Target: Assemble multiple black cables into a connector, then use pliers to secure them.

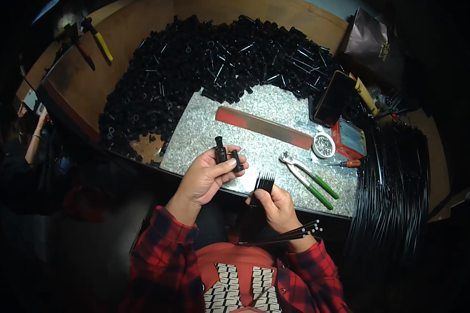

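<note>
Biggest item: a heap of black plastic parts [230, 62] across the back of the bench. In front of it, a speckled slab [193, 141]; off its right side, a drooping bunch of long black rods [391, 193], probably springy and tangle-prone, best drawn out singly by an end. Red-and-brown bar [263, 128] lies slantwise on the slab: looks rigid, so lift mid-length. Green-handled pincers [308, 180] lie just right of the hands, jaws toward the bar; likely the heaviest hand tool here, take by the coated handles. Left hand [206, 180] is over the slab's near edge, thumb and fingers closed on two pieces at once. Right hand [278, 206] sits beside it, thumb pressing a bundle against the fingers. Thin black rods with pale round ends [308, 229] cross by the right wrist; can't tell if they belong to that bundle. The bundle of thin black strips [265, 181] shows pale tips fanned upward past the thumb: light, bendy, liable to slide on each other if the pinch eases, so hold low and keep the tips free. Longer black stepped fitting [220, 150] stands near upright in the left hand: looks like stiff, light, smooth plastic; grip the wide body, not the narrow neck. Shorter black tube [237, 160] leans next to it under the thumb: same feel expected, may roll, so pinch it around the middle.
</note>
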### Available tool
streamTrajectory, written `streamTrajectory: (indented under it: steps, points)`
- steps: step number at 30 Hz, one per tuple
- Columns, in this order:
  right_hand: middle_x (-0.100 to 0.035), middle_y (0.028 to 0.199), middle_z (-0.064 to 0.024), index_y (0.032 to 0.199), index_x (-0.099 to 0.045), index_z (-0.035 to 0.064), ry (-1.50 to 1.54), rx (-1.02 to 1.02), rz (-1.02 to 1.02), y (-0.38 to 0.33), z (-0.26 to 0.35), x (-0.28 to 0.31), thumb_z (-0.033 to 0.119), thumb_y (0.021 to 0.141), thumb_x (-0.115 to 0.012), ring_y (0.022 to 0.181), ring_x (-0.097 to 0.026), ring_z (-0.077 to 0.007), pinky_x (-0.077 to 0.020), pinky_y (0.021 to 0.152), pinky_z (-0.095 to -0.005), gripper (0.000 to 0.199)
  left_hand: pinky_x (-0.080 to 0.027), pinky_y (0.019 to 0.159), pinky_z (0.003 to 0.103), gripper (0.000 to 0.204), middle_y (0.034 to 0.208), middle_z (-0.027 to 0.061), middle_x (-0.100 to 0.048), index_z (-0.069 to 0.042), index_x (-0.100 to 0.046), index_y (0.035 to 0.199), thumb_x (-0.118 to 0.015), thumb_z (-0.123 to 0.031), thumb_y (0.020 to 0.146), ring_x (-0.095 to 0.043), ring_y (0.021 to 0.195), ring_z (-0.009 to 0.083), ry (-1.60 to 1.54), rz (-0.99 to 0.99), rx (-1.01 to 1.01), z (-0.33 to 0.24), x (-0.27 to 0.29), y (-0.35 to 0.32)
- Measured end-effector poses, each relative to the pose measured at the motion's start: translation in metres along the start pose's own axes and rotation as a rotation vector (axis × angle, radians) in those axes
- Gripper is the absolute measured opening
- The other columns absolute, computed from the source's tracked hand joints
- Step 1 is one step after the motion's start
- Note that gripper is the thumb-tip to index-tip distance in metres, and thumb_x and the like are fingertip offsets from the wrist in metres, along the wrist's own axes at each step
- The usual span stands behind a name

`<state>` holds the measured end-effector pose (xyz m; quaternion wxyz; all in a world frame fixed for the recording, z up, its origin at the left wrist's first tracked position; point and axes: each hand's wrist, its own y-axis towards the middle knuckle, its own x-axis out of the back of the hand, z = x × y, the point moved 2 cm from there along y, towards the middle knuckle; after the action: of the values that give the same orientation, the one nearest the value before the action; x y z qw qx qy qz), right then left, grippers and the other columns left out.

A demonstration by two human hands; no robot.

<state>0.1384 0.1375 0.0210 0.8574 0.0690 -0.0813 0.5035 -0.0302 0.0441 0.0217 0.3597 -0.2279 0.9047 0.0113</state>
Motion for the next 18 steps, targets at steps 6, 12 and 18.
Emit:
streamTrajectory:
  steps: [6,12,18]
  points:
    - [-0.066,0.078,-0.0046,0.089,-0.061,-0.0004,0.02,-0.033,0.001,-0.003,-0.007,-0.002,0.016,0.097,-0.048,0.072,-0.06,-0.0102,-0.0473,0.067,-0.025,0.022,-0.054,0.082,0.031,0.034,0.102,0.0137,-0.063,0.001,-0.05,0.12,-0.058,0.001,0.087,-0.063,0.093,0.0202,-0.033,0.029,0.041,0.013,-0.008,-0.003]
    - [-0.065,0.075,-0.0037,0.087,-0.061,0.0001,0.03,-0.016,-0.008,-0.005,-0.003,-0.004,0.017,0.095,-0.051,0.069,-0.058,-0.0097,-0.0462,0.065,-0.0245,0.021,-0.054,0.077,0.028,0.035,0.099,0.0103,-0.063,0.0,-0.051,0.12,-0.06,0.0,0.086,-0.063,0.089,0.0161,-0.063,0.046,0.02,0.011,-0.013,-0.006]
    - [-0.065,0.079,-0.0041,0.088,-0.061,0.0002,0.046,-0.05,0.037,-0.006,-0.004,-0.005,0.018,0.097,-0.049,0.073,-0.059,-0.0101,-0.0463,0.068,-0.0239,0.023,-0.055,0.077,0.028,0.034,0.098,0.0093,-0.063,-0.001,-0.053,0.119,-0.06,-0.001,0.086,-0.064,0.09,0.0165,-0.011,0.047,0.006,0.011,-0.012,-0.004]
